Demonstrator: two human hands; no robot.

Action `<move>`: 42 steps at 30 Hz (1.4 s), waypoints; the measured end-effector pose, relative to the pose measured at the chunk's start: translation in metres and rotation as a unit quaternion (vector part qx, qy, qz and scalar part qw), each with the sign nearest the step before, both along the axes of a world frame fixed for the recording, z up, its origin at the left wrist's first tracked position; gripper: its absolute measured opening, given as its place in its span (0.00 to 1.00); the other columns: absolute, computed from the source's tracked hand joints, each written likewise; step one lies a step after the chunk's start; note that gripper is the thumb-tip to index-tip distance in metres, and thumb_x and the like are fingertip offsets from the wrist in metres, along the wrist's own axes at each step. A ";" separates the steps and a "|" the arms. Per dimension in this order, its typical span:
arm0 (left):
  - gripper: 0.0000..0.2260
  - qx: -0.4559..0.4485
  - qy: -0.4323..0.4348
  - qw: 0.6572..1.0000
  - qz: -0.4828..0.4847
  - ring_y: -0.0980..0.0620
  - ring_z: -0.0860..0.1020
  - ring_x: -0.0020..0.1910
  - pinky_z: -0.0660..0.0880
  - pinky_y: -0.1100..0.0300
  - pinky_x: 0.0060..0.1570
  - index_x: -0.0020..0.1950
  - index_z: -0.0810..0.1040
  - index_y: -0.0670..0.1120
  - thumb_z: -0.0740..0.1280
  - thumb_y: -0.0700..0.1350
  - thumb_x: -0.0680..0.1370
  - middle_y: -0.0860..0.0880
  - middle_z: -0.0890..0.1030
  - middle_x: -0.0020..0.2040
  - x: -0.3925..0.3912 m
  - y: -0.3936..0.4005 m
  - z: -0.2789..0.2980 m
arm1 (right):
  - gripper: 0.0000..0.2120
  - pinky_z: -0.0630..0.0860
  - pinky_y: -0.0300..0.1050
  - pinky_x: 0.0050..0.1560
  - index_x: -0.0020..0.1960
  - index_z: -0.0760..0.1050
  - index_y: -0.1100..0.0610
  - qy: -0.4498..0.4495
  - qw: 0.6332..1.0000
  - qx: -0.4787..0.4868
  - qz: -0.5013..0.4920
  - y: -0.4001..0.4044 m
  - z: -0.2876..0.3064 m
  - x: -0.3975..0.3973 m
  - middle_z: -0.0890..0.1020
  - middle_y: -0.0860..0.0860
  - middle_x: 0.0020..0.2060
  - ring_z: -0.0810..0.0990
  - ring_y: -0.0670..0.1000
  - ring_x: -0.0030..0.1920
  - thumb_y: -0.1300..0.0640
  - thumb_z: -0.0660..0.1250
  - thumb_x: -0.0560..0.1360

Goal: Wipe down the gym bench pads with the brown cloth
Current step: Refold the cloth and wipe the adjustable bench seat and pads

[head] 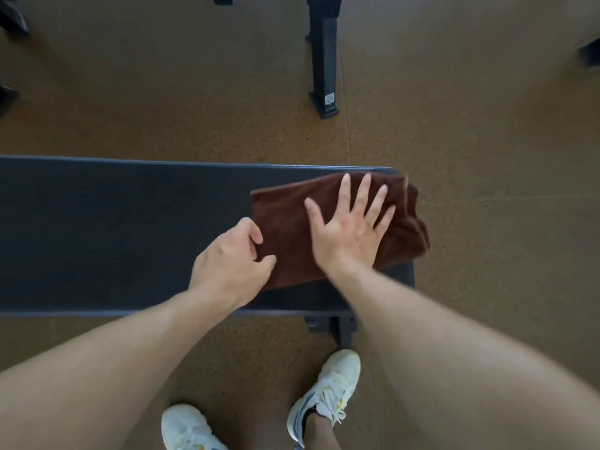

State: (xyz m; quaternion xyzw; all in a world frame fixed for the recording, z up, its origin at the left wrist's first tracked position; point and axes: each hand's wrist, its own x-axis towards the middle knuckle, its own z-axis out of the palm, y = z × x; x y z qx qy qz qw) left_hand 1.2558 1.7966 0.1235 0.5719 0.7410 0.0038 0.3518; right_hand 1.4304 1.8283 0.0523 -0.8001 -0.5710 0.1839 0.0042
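A dark blue-grey bench pad (113, 235) runs across the middle of the view, ending at the right. The brown cloth (285, 219) lies folded on the pad's right end, and its right part hangs slightly over the end. My right hand (352, 222) lies flat on the cloth with the fingers spread and straight. My left hand (230, 261) is at the cloth's left edge, with curled fingers and thumb pinching the near-left corner.
Brown speckled floor surrounds the bench. A black frame leg (323, 60) of another machine stands beyond the pad. The bench's own foot (337, 328) shows below the pad's near edge, beside my white shoes (328, 391).
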 end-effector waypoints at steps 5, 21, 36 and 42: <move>0.31 -0.167 0.072 0.981 -0.073 0.49 0.78 0.47 0.78 0.49 0.47 0.56 0.67 0.51 0.82 0.60 0.64 0.51 0.77 0.46 0.034 0.057 -0.001 | 0.38 0.41 0.64 0.83 0.86 0.46 0.44 -0.011 0.999 -0.020 0.035 0.039 0.000 0.062 0.45 0.49 0.86 0.39 0.57 0.85 0.27 0.40 0.81; 0.36 -0.176 0.147 0.965 -0.130 0.47 0.79 0.45 0.76 0.51 0.40 0.50 0.65 0.51 0.86 0.55 0.56 0.52 0.77 0.47 0.046 0.067 -0.008 | 0.37 0.35 0.67 0.81 0.85 0.48 0.44 0.036 0.992 -0.012 0.122 0.044 0.005 0.060 0.49 0.49 0.85 0.39 0.58 0.84 0.28 0.44 0.81; 0.32 -0.085 0.046 0.989 -0.116 0.52 0.74 0.42 0.71 0.55 0.38 0.51 0.66 0.50 0.84 0.56 0.61 0.51 0.75 0.47 0.027 0.050 -0.020 | 0.36 0.44 0.62 0.83 0.84 0.55 0.43 -0.025 0.998 -0.024 0.058 -0.092 0.002 0.066 0.59 0.50 0.84 0.55 0.59 0.82 0.29 0.46 0.81; 0.19 0.121 -0.168 0.978 -0.022 0.57 0.75 0.47 0.77 0.56 0.48 0.62 0.72 0.54 0.75 0.48 0.75 0.57 0.74 0.49 -0.023 -0.023 -0.018 | 0.33 0.40 0.62 0.83 0.86 0.46 0.44 -0.034 0.994 -0.009 -0.102 -0.065 -0.001 0.018 0.47 0.48 0.86 0.43 0.56 0.85 0.33 0.45 0.84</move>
